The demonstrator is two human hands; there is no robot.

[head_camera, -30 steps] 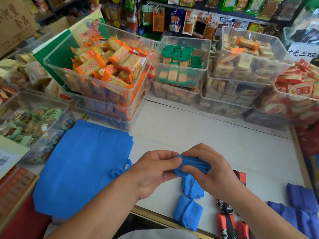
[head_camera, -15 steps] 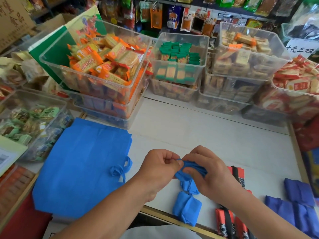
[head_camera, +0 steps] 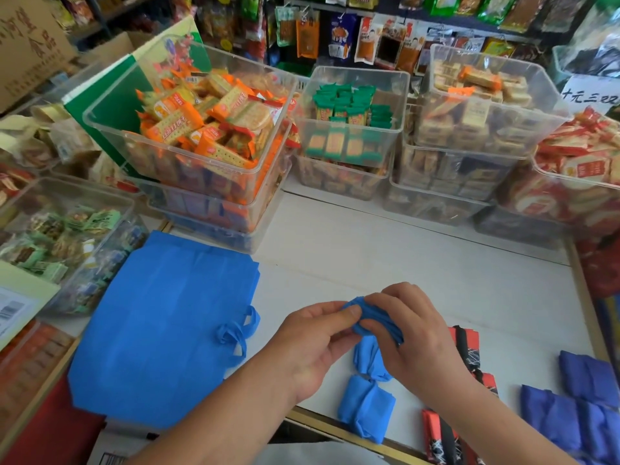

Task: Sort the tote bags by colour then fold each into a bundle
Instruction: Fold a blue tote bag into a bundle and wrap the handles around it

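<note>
Right hand (head_camera: pixel 414 333) now wraps further over blue bundle (head_camera: pixel 376 314); left hand (head_camera: pixel 312 344) pinches its end.

Bare left hand (head_camera: pixel 312 344) and left forearm (head_camera: pixel 218 421) at 7 o'clock, bare right hand (head_camera: pixel 412 337) and right forearm (head_camera: pixel 486 427) at 5 o'clock, pale grey garment edge (head_camera: pixel 318 456) at 6 o'clock

The flat blue tote bag (head_camera: pixel 161 330) on the left looks like matt, slightly creased cloth. The white tabletop (head_camera: pixel 419 263) is smooth and dull, edged in pale wood. The far bins (head_camera: pixel 352 105) are clear glossy plastic holding shiny wrappers.
</note>
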